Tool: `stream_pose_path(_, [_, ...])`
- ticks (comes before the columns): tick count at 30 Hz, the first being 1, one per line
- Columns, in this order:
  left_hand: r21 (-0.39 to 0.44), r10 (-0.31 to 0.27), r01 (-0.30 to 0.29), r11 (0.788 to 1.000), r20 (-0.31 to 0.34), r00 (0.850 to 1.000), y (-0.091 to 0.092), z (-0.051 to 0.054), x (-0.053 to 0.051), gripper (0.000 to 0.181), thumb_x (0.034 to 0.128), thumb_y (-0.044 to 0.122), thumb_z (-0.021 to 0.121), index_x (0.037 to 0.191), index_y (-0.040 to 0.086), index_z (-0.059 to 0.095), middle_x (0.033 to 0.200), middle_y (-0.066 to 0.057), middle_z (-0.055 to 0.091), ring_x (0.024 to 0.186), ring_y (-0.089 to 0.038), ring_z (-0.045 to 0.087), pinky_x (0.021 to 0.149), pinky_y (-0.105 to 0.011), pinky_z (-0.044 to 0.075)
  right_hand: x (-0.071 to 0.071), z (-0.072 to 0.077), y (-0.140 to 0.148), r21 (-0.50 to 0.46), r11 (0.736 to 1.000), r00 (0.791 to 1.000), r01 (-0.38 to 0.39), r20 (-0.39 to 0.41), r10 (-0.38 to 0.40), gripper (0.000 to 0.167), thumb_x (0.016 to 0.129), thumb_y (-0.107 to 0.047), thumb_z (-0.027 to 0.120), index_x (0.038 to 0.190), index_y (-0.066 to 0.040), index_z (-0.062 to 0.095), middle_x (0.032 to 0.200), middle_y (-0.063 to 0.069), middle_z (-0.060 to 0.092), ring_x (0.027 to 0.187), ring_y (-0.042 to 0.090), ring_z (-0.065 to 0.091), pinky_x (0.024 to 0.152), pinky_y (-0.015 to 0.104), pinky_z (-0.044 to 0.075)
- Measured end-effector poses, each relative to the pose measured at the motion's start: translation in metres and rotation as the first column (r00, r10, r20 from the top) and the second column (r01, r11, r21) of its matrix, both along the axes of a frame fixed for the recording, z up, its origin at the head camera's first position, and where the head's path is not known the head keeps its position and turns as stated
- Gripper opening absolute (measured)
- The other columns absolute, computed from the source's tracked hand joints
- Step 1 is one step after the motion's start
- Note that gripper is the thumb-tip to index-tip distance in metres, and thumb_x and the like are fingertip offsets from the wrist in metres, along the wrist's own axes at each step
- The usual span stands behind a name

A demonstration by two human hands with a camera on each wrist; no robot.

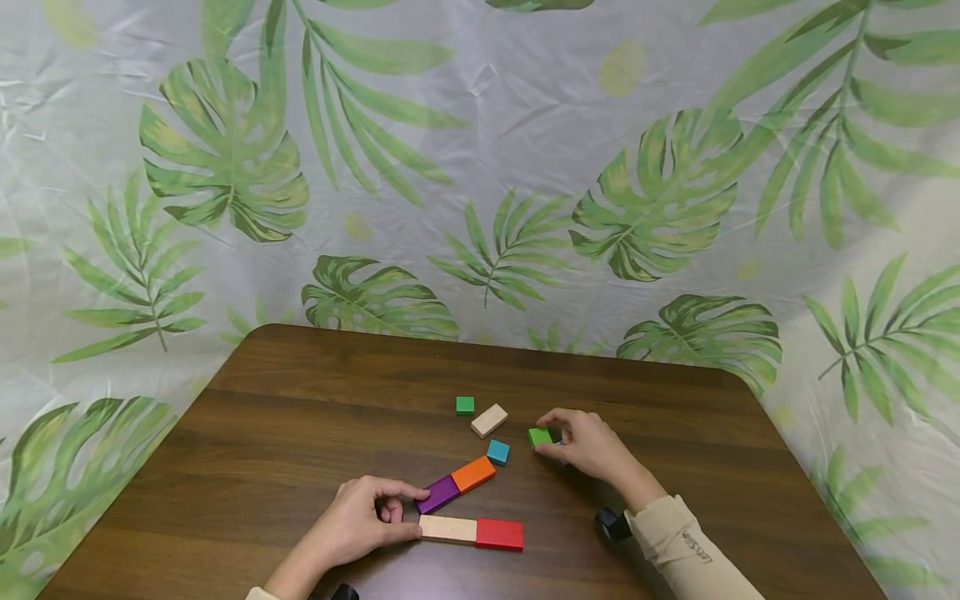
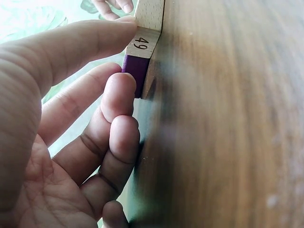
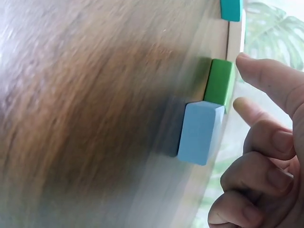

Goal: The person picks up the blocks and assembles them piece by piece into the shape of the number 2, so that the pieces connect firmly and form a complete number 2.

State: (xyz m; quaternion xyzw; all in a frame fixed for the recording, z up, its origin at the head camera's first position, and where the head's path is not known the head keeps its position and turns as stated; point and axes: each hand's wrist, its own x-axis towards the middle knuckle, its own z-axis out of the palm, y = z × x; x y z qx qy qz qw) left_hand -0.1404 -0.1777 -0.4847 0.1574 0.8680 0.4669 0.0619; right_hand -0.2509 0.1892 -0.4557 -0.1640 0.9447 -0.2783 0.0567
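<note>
My left hand touches the left end of a plain wooden block with the thumb, while its index finger rests at a purple block. The left wrist view shows the number 49 on the plain block's end. Red and orange blocks adjoin the plain and purple ones. Around a green block, the thumb and index finger of my right hand are spread; the right wrist view shows gaps at their tips. Against that green block stands a light blue block, mostly hidden in the head view.
A blue block lies just beyond the orange one. Farther back are another plain wooden block and a second green block. A leaf-patterned curtain hangs behind the dark wooden table.
</note>
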Motion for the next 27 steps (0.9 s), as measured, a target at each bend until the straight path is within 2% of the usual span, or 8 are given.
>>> stream_pose_path(8, [-0.018, 0.008, -0.008, 1.000, -0.003, 1.000, 0.000, 0.001, 0.001, 0.037, 0.0789, 0.032, 0.096, 0.114, 0.026, 0.084, 0.067, 0.013, 0.058, 0.059, 0.004, 0.048, 0.058, -0.019, 0.040, -0.002, -0.005, 0.003, 0.015, 0.998, 0.998, 0.058, -0.002, -0.058, 0.038, 0.093, -0.035, 0.085, 0.124, -0.014, 0.076, 0.064, -0.003, 0.051, 0.053, 0.011, 0.045, 0.050, 0.026, 0.034])
stream_pose_path(17, [-0.015, 0.010, -0.010, 1.000, 0.000, 1.000, 0.001, 0.001, 0.001, 0.037, 0.0788, 0.030, 0.096, 0.113, 0.026, 0.084, 0.067, 0.013, 0.057, 0.060, 0.004, 0.048, 0.059, -0.019, 0.041, 0.003, -0.007, -0.002, 0.044, 0.984, 0.985, 0.171, -0.013, -0.170, 0.043, 0.089, -0.045, 0.086, 0.119, -0.015, 0.078, 0.068, 0.000, 0.055, 0.056, 0.014, 0.047, 0.051, 0.028, 0.035])
stream_pose_path(27, [-0.029, 0.014, -0.014, 0.999, 0.000, 1.000, 0.001, 0.001, 0.001, 0.038, 0.0789, 0.032, 0.096, 0.114, 0.027, 0.084, 0.066, 0.014, 0.058, 0.059, 0.003, 0.049, 0.063, -0.021, 0.039, 0.004, -0.008, -0.007, 0.067, 0.979, 0.981, 0.193, -0.018, -0.192, 0.044, 0.089, -0.046, 0.086, 0.119, -0.015, 0.077, 0.070, 0.000, 0.056, 0.058, 0.015, 0.049, 0.052, 0.030, 0.037])
